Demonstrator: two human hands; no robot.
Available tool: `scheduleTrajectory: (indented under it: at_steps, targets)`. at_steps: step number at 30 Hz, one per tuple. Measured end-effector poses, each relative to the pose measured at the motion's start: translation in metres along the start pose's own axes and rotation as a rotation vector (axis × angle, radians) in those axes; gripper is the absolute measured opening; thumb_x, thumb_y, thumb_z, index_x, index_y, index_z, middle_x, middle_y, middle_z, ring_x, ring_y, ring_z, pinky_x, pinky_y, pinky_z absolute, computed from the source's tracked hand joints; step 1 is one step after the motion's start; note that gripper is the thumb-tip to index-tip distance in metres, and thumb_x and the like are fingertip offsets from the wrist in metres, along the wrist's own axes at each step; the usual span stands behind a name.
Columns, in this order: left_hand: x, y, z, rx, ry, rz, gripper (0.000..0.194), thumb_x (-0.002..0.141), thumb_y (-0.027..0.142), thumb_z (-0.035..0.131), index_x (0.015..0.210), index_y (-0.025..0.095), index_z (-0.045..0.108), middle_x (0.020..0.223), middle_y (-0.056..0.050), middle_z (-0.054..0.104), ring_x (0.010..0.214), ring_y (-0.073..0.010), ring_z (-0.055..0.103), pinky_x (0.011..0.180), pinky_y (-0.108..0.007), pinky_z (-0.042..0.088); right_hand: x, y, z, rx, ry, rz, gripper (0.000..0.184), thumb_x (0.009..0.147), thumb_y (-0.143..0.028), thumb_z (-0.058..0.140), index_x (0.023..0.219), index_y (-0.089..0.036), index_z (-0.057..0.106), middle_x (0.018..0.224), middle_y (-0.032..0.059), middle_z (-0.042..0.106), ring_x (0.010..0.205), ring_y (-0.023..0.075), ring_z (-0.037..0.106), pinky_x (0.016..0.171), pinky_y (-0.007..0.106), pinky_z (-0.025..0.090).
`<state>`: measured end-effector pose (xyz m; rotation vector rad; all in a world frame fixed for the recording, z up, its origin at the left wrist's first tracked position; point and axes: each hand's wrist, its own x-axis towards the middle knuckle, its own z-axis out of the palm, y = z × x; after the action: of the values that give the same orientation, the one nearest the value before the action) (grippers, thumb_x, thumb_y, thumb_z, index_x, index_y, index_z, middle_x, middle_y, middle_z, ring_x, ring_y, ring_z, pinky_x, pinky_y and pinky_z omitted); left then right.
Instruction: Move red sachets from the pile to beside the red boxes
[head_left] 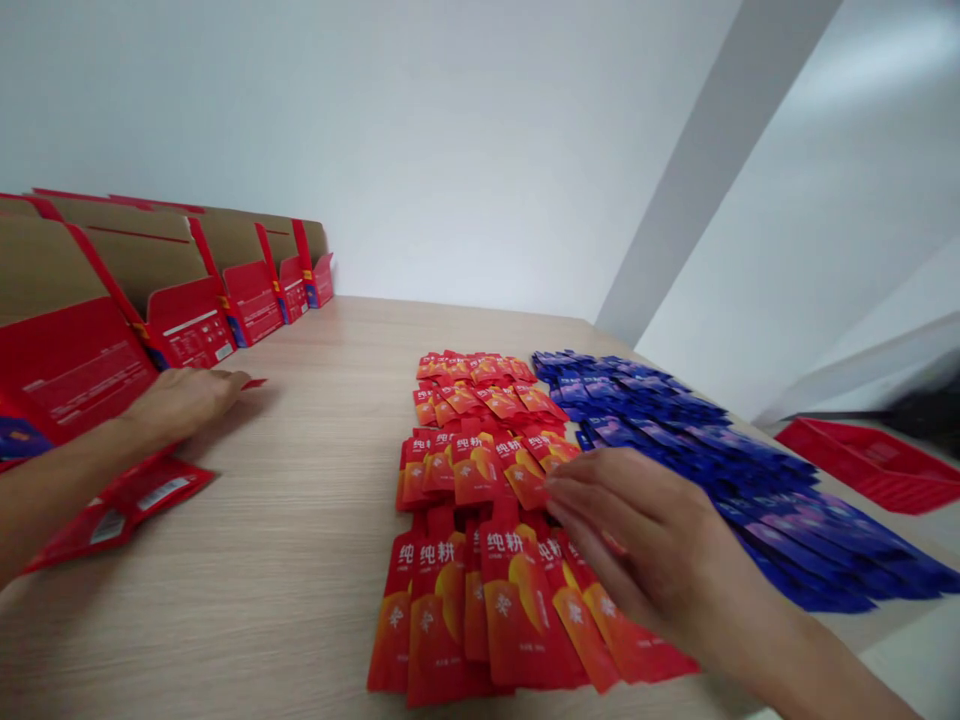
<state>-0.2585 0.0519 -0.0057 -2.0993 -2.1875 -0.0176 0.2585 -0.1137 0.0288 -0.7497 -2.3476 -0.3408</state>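
My right hand (645,535) lies flat with fingers spread on the red sachets (480,470), which lie in overlapping rows down the middle of the wooden table (322,500). My left hand (184,400) rests palm down at the left, touching the front flap of an open red carton (67,350). I cannot see anything gripped in either hand. A flattened red carton panel (127,505) lies under my left forearm.
A row of open red cartons (247,275) with brown insides lines the table's left edge back to the wall. Blue sachets (720,470) lie in a long band to the right of the red ones. A red tray (874,465) sits beyond the table at the right.
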Motion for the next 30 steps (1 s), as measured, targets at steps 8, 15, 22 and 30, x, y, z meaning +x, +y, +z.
scheduleTrajectory:
  at_steps: [8, 15, 22, 30]
  targets:
    - [-0.014, 0.115, -0.08, -0.82, 0.455, -0.067, 0.022, 0.088, 0.03, 0.064, 0.101, 0.012, 0.067, 0.089, -0.002, 0.075, 0.085, -0.0174, 0.07, 0.093, -0.036, 0.058, 0.05, 0.05, -0.016, -0.074, 0.185, 0.258, 0.012, 0.106, -0.019, 0.065, 0.1, -0.019, 0.075, 0.089, 0.0015, 0.076, 0.073, 0.017, 0.071, 0.069, 0.028, 0.054]
    - [-0.048, 0.259, -0.101, -1.547, 0.177, 0.077, 0.025, 0.076, 0.004, 0.069, 0.07, 0.019, 0.05, 0.059, 0.003, 0.064, 0.052, -0.0112, 0.065, 0.053, -0.023, 0.057, 0.093, 0.011, 0.027, -0.437, -0.314, 0.276, 0.043, 0.102, -0.053, 0.076, 0.114, -0.012, 0.069, 0.107, 0.0145, 0.071, 0.093, 0.0303, 0.069, 0.064, 0.033, 0.047]
    - [-0.062, 0.284, -0.099, -1.694, -0.018, 0.205, 0.021, 0.082, 0.011, 0.075, 0.078, 0.018, 0.056, 0.072, -0.002, 0.074, 0.065, -0.0151, 0.075, 0.07, -0.03, 0.067, 0.086, 0.015, 0.031, -0.54, -0.295, 0.329, 0.015, 0.102, -0.009, 0.054, 0.095, -0.015, 0.066, 0.089, 0.0125, 0.07, 0.079, 0.0248, 0.067, 0.056, 0.031, 0.031]
    - [-0.033, 0.143, -0.074, -1.018, 0.12, 0.342, 0.033, 0.079, 0.048, 0.075, 0.089, 0.018, 0.066, 0.086, -0.01, 0.079, 0.077, -0.0262, 0.078, 0.074, -0.04, 0.064, 0.036, 0.078, 0.052, 0.489, -0.179, 0.977, 0.007, 0.099, -0.019, 0.058, 0.099, -0.023, 0.052, 0.067, -0.0011, 0.068, 0.054, 0.0198, 0.066, 0.051, 0.027, 0.048]
